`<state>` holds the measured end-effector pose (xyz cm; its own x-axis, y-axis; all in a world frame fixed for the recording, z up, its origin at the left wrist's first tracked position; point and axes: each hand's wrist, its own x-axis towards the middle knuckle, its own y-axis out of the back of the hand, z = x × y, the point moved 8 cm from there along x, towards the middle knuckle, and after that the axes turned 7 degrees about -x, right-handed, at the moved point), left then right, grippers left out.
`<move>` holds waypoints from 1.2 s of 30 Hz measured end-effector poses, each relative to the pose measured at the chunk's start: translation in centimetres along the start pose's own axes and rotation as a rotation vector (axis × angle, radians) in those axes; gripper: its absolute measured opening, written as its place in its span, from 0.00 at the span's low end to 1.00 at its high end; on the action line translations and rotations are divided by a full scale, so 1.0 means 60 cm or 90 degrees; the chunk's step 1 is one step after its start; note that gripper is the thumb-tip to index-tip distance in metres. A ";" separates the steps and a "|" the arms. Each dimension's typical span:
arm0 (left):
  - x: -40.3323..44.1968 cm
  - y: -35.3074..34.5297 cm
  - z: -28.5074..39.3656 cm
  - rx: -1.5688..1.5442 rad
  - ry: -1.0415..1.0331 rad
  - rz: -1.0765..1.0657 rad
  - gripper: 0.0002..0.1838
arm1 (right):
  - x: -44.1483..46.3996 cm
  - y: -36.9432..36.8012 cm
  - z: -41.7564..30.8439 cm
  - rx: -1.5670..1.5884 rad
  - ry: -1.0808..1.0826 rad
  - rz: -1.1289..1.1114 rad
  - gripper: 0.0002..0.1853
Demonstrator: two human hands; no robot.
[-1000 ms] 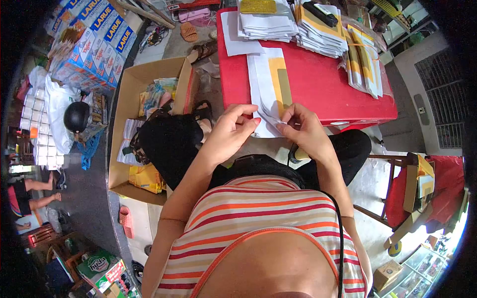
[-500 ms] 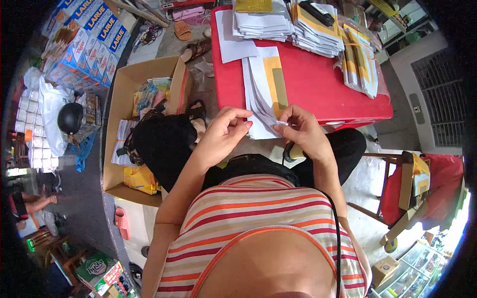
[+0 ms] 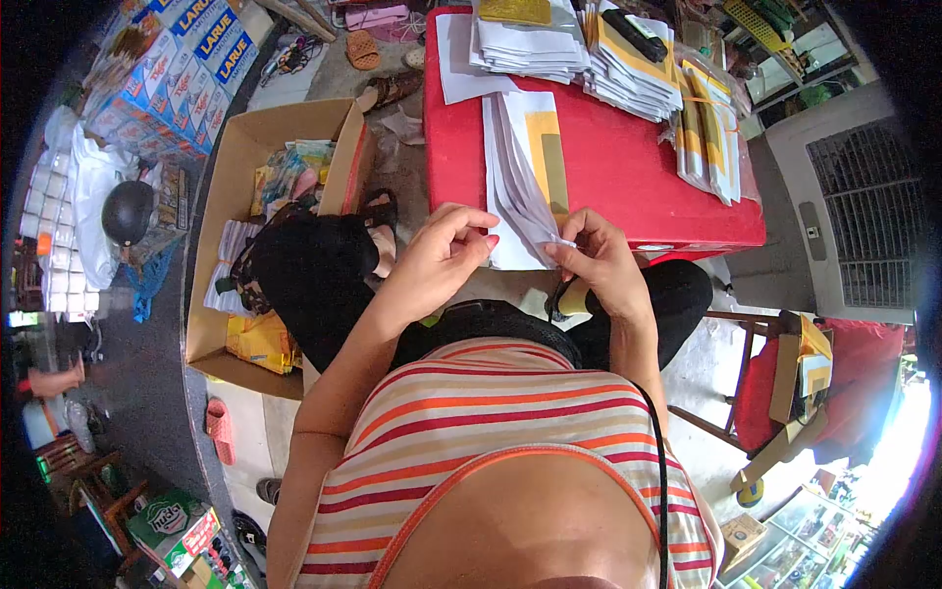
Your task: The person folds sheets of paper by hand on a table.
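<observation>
A sheaf of white folded papers [image 3: 510, 162] lies at the red table's near edge, its lower end fanned and lifted toward me. Part of it shows a yellow and gold-brown strip [image 3: 549, 162]. My right hand [image 3: 601, 260] pinches the near right corner of the lifted papers between thumb and fingers. On the other side, my left hand [image 3: 446, 247] hovers beside the papers' left edge with nothing in it; its thumb and forefinger are curled but apart.
Paper stacks [image 3: 525, 49] stand along the far side of the red table [image 3: 638, 177], one topped by a black object [image 3: 634, 35]. Bagged bundles [image 3: 706, 137] lie at the right. A cardboard box [image 3: 280, 123] with packets sits left of my knee. A chair [image 3: 746, 383] stands right.
The view has shifted slightly. My right hand keeps its pinch on the papers' corner, and my left hand stays beside them with little change.
</observation>
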<state>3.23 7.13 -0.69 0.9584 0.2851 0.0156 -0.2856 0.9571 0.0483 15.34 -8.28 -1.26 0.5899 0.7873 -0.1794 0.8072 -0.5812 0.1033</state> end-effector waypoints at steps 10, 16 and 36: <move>0.006 0.024 0.026 0.070 -0.050 0.081 0.11 | -0.004 0.002 -0.003 0.009 -0.012 -0.019 0.10; 0.022 0.014 0.065 0.243 -0.208 0.106 0.11 | -0.003 0.000 0.004 0.028 0.016 -0.008 0.10; 0.027 -0.021 0.067 0.304 -0.272 0.085 0.14 | -0.004 -0.004 0.005 0.001 0.034 -0.005 0.11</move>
<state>5.14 6.21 3.29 0.8574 0.2607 0.4437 -0.4661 0.7589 0.4549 15.01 -8.40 -1.54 0.5834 0.8020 -0.1283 0.8122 -0.5748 0.1000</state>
